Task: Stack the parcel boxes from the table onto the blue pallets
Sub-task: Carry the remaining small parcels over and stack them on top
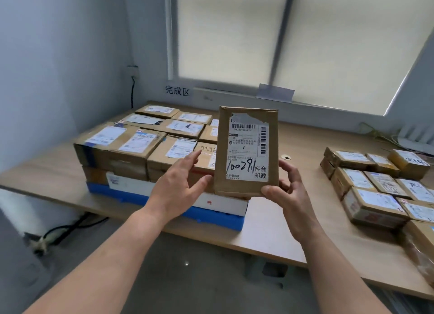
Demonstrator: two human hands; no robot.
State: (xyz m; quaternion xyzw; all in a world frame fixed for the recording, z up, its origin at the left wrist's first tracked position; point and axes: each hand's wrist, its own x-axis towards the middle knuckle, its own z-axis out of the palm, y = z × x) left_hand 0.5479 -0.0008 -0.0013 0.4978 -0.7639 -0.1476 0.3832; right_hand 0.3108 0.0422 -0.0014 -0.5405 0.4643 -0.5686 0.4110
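Head view: right hand [291, 196] fingers [287, 166] and thumb pinch the parcel box [246, 149] at its lower right corner; left hand [178, 182], fingers straight, lies beside its left edge. The box is upright over the loaded blue pallet [112, 192] at the table [270, 222] left.

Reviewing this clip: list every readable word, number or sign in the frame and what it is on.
"完成区": wall sign.
"100291", handwritten: label on the held parcel box.
"抖音 邮政": same label, printed.
Its barcode digits and address lines: too blurred to read.
Labels on the pallet boxes and table boxes: too small to read.
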